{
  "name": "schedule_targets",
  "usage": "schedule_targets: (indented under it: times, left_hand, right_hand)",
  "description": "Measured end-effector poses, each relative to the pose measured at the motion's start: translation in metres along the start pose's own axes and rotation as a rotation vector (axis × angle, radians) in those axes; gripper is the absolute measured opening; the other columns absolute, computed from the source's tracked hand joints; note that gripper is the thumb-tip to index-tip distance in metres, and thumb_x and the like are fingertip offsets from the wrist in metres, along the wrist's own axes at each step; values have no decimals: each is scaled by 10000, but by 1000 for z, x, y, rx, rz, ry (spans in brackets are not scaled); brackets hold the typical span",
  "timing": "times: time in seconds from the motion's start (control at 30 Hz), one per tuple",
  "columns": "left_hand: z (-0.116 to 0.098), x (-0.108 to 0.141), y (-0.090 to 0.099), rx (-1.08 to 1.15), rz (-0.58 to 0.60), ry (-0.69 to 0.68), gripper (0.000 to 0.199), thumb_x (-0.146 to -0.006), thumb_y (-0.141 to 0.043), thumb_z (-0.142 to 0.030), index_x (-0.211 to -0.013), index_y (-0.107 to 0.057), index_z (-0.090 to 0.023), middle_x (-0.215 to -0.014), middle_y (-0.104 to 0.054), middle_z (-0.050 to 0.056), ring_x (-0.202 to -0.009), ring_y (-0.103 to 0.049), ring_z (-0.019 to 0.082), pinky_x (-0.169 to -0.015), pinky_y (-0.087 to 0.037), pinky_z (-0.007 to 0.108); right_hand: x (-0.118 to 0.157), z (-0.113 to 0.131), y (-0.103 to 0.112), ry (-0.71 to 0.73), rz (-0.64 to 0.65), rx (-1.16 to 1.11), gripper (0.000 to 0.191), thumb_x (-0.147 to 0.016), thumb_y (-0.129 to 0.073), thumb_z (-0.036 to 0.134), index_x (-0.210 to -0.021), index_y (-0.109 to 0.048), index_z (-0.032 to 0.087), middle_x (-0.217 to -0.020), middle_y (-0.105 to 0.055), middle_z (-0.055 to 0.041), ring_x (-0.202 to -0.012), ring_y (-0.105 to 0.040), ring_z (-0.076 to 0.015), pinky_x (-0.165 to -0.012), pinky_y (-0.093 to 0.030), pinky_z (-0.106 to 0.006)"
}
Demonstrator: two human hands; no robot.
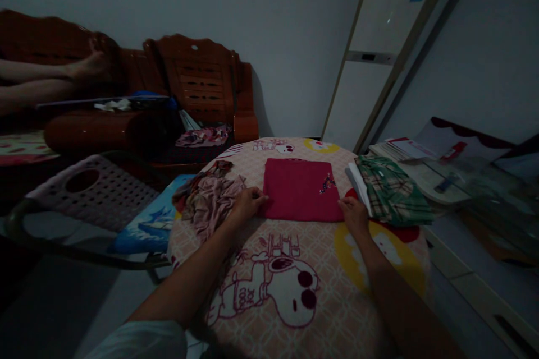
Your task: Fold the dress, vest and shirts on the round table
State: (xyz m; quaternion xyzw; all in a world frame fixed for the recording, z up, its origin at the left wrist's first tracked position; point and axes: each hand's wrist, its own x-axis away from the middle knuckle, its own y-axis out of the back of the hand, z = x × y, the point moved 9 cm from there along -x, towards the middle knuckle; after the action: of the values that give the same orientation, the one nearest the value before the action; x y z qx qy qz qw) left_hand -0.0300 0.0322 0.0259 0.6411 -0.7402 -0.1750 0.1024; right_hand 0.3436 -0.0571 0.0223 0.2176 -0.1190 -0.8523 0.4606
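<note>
A magenta garment (297, 193), folded into a flat rectangle with a small dark floral pattern near its right side, lies on the round table. My left hand (249, 203) pinches its lower left edge, fingers curled. At the lower right corner, my right hand (354, 216) has fingertips and thumb closed on the fabric. Left of the garment is a crumpled heap of pinkish-brown cloth (214, 196), close to my left hand. A green plaid folded cloth (391, 190) lies to the right, beside a white folded piece (359, 188).
A patterned cloth with cartoon dogs covers the table (295, 269). To the left stands a chair (96, 196) with a blue cushion (147, 221). Behind are a wooden sofa (202, 84) and a person's bare legs (50, 73). A cabinet with papers (404, 148) is at right.
</note>
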Motion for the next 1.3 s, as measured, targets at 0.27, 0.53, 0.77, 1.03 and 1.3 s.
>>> schedule_targets:
  times: [0.27,0.53,0.77,1.03,1.3]
  left_hand:
    - [9,14,-13,89,385,144,616,-630,-786,-483,-1093,-558,-146,-519,-530,-78,-374,-416,71,-409,-248,180]
    - [8,18,-10,-32,432,163,587,-699,-706,-338,-1210,-508,-127,-572,-577,-58,-403,-460,89,-413,-323,190]
    - [8,21,-7,-184,459,173,657,-730,-662,-280,-1334,-444,-142,-661,-633,-37,-428,-500,115,-432,-371,218]
    - [-14,-6,22,-697,271,-59,547,-799,-652,-328,-1305,-586,-133,-824,-727,68,-782,-688,228,-713,-482,283]
    - [-59,-72,-24,-681,172,-355,303,-879,-555,-243,-1133,-709,-186,-1119,-729,95,-1017,-665,224,-898,-482,284]
  right_hand:
    - [17,-16,-15,-286,365,-212,690,-561,-776,409,-1172,-659,111,-407,-525,71,-293,-408,-108,-330,-215,-211]
    - [22,-14,-9,-301,398,-167,537,-632,-731,377,-1084,-675,93,-371,-524,56,-275,-379,-84,-315,-217,-185]
    - [17,-19,-4,-333,338,0,404,-644,-682,342,-983,-698,124,-389,-527,54,-280,-428,-113,-310,-251,-210]
    - [0,2,23,-2,79,178,334,-775,-575,434,-867,-737,157,-665,-712,-75,-554,-654,-201,-527,-486,-285]
    - [-13,59,-38,360,232,435,247,-879,-523,274,-956,-745,200,-965,-765,-107,-885,-703,-251,-813,-518,-346]
